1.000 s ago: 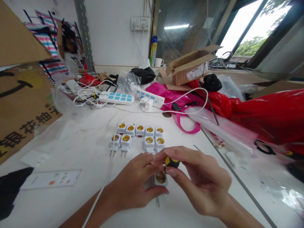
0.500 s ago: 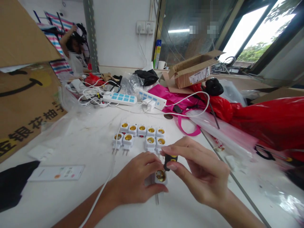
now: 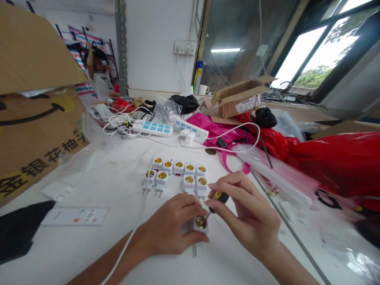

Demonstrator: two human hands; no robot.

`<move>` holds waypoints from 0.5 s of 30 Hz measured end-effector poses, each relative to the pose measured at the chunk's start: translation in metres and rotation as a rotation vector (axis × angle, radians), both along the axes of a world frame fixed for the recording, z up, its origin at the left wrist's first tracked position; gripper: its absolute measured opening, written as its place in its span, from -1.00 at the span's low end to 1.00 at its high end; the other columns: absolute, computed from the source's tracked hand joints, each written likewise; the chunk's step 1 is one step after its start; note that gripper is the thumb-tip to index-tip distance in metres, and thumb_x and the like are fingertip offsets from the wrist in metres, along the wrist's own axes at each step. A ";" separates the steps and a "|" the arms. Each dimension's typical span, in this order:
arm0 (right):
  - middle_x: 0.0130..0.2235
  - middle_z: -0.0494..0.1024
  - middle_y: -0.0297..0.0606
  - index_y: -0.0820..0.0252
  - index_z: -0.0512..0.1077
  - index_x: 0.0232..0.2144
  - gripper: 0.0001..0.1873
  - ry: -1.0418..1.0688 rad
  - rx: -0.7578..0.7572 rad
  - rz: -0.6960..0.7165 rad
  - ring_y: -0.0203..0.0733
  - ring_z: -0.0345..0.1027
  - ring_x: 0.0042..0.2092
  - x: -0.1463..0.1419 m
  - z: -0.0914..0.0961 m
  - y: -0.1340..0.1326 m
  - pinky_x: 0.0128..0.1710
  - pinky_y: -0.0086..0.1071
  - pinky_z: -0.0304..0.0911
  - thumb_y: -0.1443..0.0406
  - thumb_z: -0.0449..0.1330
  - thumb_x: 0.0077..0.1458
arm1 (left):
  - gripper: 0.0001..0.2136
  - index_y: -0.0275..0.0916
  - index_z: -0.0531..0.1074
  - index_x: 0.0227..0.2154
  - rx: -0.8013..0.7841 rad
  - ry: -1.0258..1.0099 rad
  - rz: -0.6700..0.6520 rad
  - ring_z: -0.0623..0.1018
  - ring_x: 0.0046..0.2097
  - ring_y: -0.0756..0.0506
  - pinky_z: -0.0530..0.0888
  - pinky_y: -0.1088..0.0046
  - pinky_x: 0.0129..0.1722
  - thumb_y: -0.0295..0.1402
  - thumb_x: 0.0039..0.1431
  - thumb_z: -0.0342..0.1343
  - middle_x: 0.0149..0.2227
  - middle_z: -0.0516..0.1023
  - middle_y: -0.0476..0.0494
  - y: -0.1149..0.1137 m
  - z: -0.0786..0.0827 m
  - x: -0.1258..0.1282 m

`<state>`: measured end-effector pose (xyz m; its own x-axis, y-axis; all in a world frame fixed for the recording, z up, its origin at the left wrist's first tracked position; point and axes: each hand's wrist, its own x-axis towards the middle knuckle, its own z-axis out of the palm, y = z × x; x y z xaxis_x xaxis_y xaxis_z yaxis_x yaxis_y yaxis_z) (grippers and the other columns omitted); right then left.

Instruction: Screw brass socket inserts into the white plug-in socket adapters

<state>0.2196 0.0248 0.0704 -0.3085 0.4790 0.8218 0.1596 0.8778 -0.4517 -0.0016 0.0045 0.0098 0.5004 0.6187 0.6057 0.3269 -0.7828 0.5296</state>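
My left hand [image 3: 175,225] grips a white plug-in lamp socket [image 3: 201,228] with a gold threaded cup, its two pins pointing toward me. My right hand [image 3: 246,213] pinches a short black-and-yellow screwdriver [image 3: 219,200] between thumb and fingers. The screwdriver is tilted, and its thin shaft reaches into the socket's gold cup; the tip's exact contact is hard to make out. Just beyond my hands stand several more white lamp sockets [image 3: 179,166] in two rows, gold cups facing up.
A white cable [image 3: 139,221] runs over my left forearm. Farther back lie power strips [image 3: 152,127], a pink bag [image 3: 208,126] and an open cardboard box [image 3: 240,97]. Red plastic bags [image 3: 335,154] cover the right side; a large carton [image 3: 35,146] stands left. Another person [image 3: 101,79] is in the background.
The screwdriver's handle has tilted to the right, so its shaft now shows above the socket cup. My left hand keeps hold of the socket. The view has shifted slightly.
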 end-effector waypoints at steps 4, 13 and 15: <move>-0.09 0.69 -0.16 0.06 0.63 0.16 -0.52 -0.013 -0.071 0.036 -0.07 0.60 -0.08 -0.002 0.000 -0.001 -0.11 -0.22 0.57 0.56 0.37 0.28 | -0.68 -0.16 0.56 -0.01 0.022 -0.019 -0.006 0.68 -0.02 -0.22 0.63 0.22 0.08 -0.13 0.32 0.42 -0.07 0.70 -0.20 0.000 -0.002 0.000; -0.01 0.79 -0.14 0.10 0.63 0.13 -0.56 -0.004 -0.056 0.177 0.01 0.71 -0.03 -0.004 0.003 -0.002 0.01 -0.15 0.63 0.50 0.45 0.25 | -0.68 -0.17 0.56 -0.02 0.012 -0.007 -0.016 0.68 0.00 -0.23 0.62 0.22 0.09 -0.14 0.31 0.43 -0.08 0.69 -0.19 0.000 -0.003 0.000; -0.06 0.80 -0.19 0.08 0.65 0.07 -0.60 0.020 -0.064 0.130 -0.03 0.71 -0.06 -0.006 0.003 -0.003 0.00 -0.20 0.63 0.51 0.46 0.24 | -0.69 -0.17 0.55 -0.01 0.011 -0.006 -0.020 0.68 0.00 -0.22 0.62 0.23 0.10 -0.14 0.32 0.42 -0.08 0.69 -0.19 0.001 -0.002 0.000</move>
<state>0.2139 0.0213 0.0736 -0.3556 0.4875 0.7974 0.0370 0.8599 -0.5092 -0.0018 0.0053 0.0077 0.5092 0.6021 0.6150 0.3081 -0.7947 0.5229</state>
